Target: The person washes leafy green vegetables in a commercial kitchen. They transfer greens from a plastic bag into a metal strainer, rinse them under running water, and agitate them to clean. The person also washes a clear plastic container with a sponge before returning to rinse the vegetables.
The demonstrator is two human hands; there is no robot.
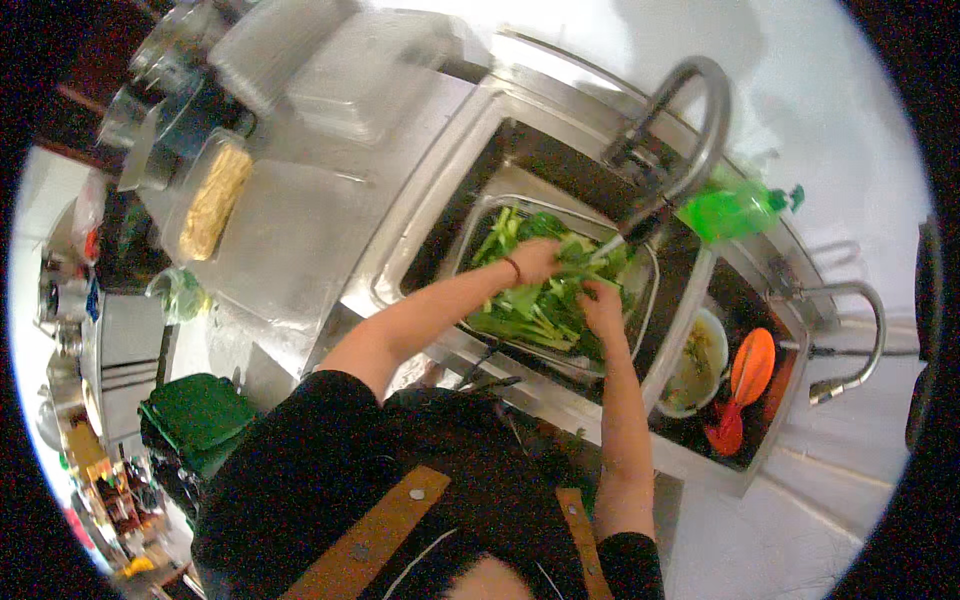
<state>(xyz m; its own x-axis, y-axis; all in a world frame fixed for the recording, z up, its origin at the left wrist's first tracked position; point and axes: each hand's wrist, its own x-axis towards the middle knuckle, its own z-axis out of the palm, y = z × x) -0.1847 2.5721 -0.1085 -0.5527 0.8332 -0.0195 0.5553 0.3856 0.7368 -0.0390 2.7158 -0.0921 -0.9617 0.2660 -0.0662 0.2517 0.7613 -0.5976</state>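
Note:
My left hand, with a dark band at the wrist, reaches into a heap of leafy green vegetables. Its fingertips are lost among the leaves. Close by on the right, my right hand pinches some of the stalks. The greens fill a rectangular basin with a pale rim, set inside the larger bowl of a steel sink. Above the greens hangs the end of a curved faucet, its tip near both hands.
A bottle of green liquid stands behind the sink. The smaller bowl holds a white bowl and an orange utensil, near a second faucet. Leftward, the steel counter bears a tray of yellowish food and clear containers.

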